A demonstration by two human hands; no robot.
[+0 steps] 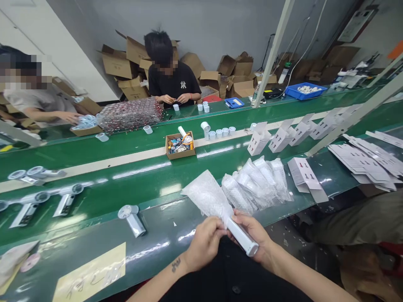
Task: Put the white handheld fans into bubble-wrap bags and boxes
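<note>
My right hand [253, 233] is wrapped around the pale handle of a handheld fan [242, 235], whose end points toward me. The fan's head is inside a clear bubble wrap bag [206, 193], so its shape is blurred. With closed fingers my left hand [206, 241] pinches the bag's edge where the handle comes out. Just beyond my right hand lie several bubble-wrapped pieces [255, 182] in a pile. An unwrapped handheld fan [132, 219] rests on the bench to the left.
More fans [67, 199] lie on the green conveyor [135, 180] at left. A small parts box [181, 147], standing white boxes [260, 140] and flat cartons [362, 161] are around. Two people work across the line; a yellow paper [91, 277] lies near left.
</note>
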